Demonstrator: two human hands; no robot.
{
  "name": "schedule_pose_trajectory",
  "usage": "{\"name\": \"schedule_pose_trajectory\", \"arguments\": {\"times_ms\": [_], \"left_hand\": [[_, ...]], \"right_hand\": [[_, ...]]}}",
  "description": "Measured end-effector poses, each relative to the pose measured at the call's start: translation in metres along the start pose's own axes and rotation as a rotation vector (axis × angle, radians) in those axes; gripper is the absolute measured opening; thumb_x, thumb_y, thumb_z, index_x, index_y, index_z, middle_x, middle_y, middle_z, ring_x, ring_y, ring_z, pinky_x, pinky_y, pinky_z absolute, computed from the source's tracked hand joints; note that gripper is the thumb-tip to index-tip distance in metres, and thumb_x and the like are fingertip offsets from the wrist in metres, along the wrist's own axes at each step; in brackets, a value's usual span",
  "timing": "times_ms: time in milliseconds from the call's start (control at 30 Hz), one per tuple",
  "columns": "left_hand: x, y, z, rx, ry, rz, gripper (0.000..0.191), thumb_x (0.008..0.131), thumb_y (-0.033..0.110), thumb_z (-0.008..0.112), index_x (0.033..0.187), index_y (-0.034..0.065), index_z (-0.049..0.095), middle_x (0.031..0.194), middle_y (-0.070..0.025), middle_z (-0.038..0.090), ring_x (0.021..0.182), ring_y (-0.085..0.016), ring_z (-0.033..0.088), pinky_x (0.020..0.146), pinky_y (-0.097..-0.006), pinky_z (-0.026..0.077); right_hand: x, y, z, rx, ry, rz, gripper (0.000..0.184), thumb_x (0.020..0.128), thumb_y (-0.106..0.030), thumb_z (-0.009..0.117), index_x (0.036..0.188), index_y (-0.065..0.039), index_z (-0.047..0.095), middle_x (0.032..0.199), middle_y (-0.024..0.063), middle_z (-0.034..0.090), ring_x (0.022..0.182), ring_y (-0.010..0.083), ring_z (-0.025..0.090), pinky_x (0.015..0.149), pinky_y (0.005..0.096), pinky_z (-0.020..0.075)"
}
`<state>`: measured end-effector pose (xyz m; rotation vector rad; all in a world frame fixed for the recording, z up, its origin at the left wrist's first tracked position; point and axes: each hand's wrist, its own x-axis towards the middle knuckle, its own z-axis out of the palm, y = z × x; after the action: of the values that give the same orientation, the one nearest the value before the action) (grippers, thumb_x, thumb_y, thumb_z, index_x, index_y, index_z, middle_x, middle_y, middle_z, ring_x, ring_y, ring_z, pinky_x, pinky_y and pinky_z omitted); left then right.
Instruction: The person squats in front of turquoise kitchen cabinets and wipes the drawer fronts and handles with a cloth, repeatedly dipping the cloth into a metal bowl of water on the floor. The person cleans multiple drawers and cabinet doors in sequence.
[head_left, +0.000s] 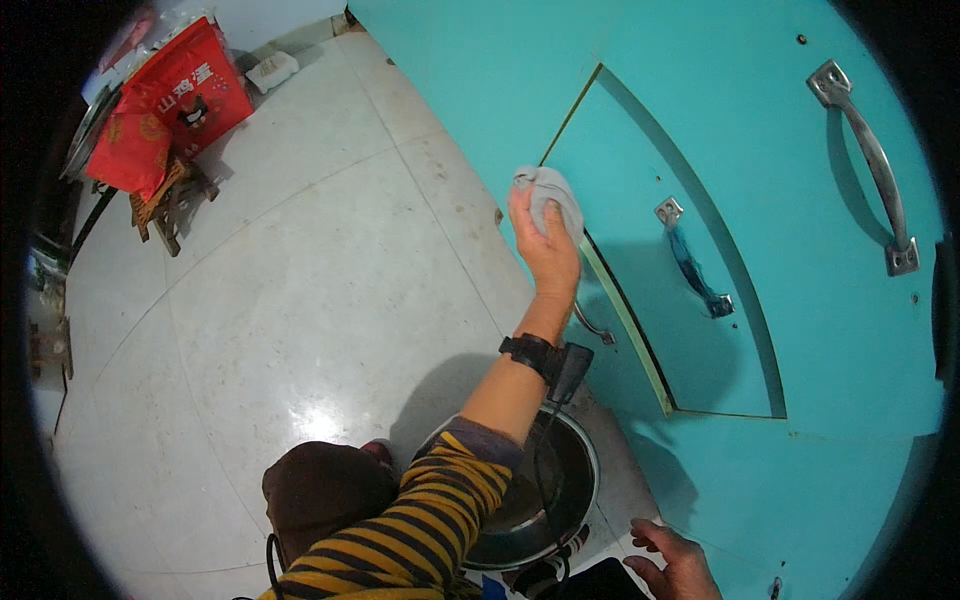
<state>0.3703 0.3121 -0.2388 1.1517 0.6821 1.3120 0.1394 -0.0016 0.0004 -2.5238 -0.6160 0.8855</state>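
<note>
A crumpled pale grey cloth (559, 196) is gripped in my left hand (549, 247), pressed against the turquoise cabinet front (480, 82) near the corner of a drawer front. The left arm reaches up across the view, with a black strap and small device at the wrist. My right hand (675, 562) is low at the right, fingers apart and bent, holding nothing, close to the lower cabinet front. Under the left forearm stands a round metal basin (589, 480), partly hidden by the sleeve. A metal drawer handle (694, 270) wrapped in blue material sits right of the cloth.
A larger metal handle (874, 161) is fixed at the upper right. Red printed bags (199, 97) rest at the upper left by a small wooden stool (169, 214). A white crumpled item (272, 71) lies by the wall on the tiled floor (300, 262). A dark cable hangs from the wrist device.
</note>
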Motion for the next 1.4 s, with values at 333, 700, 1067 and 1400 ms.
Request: {"name": "schedule_pose_trajectory", "arguments": {"times_ms": [333, 700, 1067, 1400], "left_hand": [[0.066, -0.111, -0.047, 0.133, -0.132, -0.362, 0.041, 0.102, 0.022, 0.055, 0.131, -0.0067, 0.058, 0.120, -0.0215, 0.068, 0.107, -0.030, 0.065, 0.092, -0.0393, 0.051], [-0.032, -0.088, -0.066, 0.547, -0.148, -0.462, 0.039, 0.090, 0.018, 0.067, 0.113, -0.0132, 0.064, 0.107, -0.0325, 0.068, 0.103, -0.046, 0.065, 0.091, -0.0472, 0.050], [-0.054, 0.012, -0.110, 0.252, -0.395, -0.197, 0.027, 0.090, 0.008, 0.065, 0.113, -0.0050, 0.064, 0.109, -0.0215, 0.067, 0.100, -0.036, 0.065, 0.085, -0.0408, 0.053], [-0.070, 0.074, -0.067, 0.885, -0.689, 0.461, 0.008, 0.077, 0.004, 0.065, 0.083, 0.0015, 0.070, 0.113, -0.0126, 0.062, 0.104, -0.035, 0.060, 0.080, -0.0448, 0.055]], "right_hand": [[-0.012, 0.005, 0.002, -0.005, 0.006, 0.003, 0.051, 0.086, 0.000, 0.072, 0.135, -0.006, 0.059, 0.120, 0.0194, 0.068, 0.105, 0.0337, 0.068, 0.088, 0.0400, 0.0534], [-0.025, -0.005, 0.006, 0.043, 0.008, -0.116, 0.046, 0.091, -0.010, 0.070, 0.135, -0.005, 0.058, 0.120, 0.0195, 0.067, 0.107, 0.0360, 0.066, 0.090, 0.0419, 0.0505], [-0.049, -0.014, 0.006, -0.032, 0.042, 0.010, 0.051, 0.082, -0.012, 0.080, 0.129, -0.006, 0.062, 0.110, 0.0184, 0.072, 0.101, 0.0308, 0.072, 0.085, 0.0415, 0.0586], [-0.076, 0.003, 0.002, -0.083, 0.032, 0.002, 0.052, 0.083, -0.019, 0.081, 0.131, -0.009, 0.061, 0.113, 0.0152, 0.071, 0.101, 0.0317, 0.070, 0.085, 0.0408, 0.0562]]}}
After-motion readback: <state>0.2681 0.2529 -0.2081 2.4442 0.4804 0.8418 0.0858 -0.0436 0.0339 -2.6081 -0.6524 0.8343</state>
